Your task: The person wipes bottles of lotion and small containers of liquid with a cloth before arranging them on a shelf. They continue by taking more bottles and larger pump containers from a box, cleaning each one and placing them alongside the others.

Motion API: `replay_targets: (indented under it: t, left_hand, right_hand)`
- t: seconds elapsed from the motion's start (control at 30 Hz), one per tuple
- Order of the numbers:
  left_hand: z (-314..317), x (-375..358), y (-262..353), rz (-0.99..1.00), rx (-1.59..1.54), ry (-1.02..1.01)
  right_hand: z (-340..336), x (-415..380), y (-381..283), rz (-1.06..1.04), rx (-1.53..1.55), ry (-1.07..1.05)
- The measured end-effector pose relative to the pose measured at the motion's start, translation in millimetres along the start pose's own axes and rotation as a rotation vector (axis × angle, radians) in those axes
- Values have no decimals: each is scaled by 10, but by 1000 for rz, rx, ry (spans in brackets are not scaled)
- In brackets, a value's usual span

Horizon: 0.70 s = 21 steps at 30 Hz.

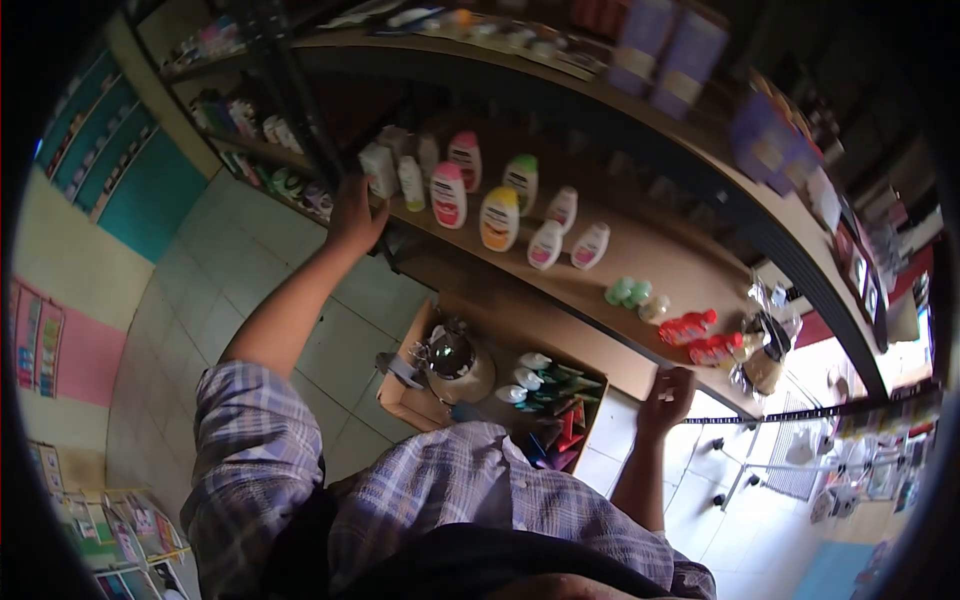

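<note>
My left hand [357, 218] is at the left end of the brown shelf [440, 235], thumb spread from the fingers. Its fingertips are right beside a white box [378, 170], which stands next to a slim white bottle [411, 184]. To the right are upright bottles: one with a pink cap [448, 197], one with a yellow cap [499, 220], one with a green cap [520, 182] and several smaller white ones. My right hand [668, 398] is by the shelf's front edge with its fingers curled in, below red packs [715, 348] lying on the shelf.
Below the shelf, an open cardboard box [402, 400] holds a plastic-wrapped round item [452, 352] and several bottles. An upper shelf [560, 62] carries purple boxes [640, 45]. A dark metal post [285, 85] rises at the left. Tiled floor [225, 260] extends to the left.
</note>
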<state>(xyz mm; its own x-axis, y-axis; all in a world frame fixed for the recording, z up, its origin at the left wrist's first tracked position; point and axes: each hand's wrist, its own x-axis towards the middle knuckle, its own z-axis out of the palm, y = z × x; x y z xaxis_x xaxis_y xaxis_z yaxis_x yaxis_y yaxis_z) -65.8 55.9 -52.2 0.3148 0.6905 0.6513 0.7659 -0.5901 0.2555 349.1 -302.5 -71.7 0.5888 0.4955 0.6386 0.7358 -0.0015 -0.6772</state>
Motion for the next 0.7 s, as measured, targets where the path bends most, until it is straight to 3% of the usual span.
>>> replay_targets:
  t: [0.13,0.2,0.23,0.37,0.43,0.7]
  left_hand:
    - [172,699,-649,48,85,12]
    - [320,792,-702,-64,86,-18]
    - [427,773,-738,-168,82,-49]
    - [798,492,-951,-126,20,36]
    - [792,345,-969,-213,-167,65]
    - [508,93,-924,-325,-281,46]
  right_hand:
    - [730,-139,-930,52,272,-338]
    - [1022,-98,-1159,-83,292,-450]
    - [1140,-65,-1278,-120,298,-493]
    - [1470,78,-1695,-229,292,-644]
    - [1763,29,-1894,-239,291,-757]
    - [2420,-258,-2156,-365,386,-928]
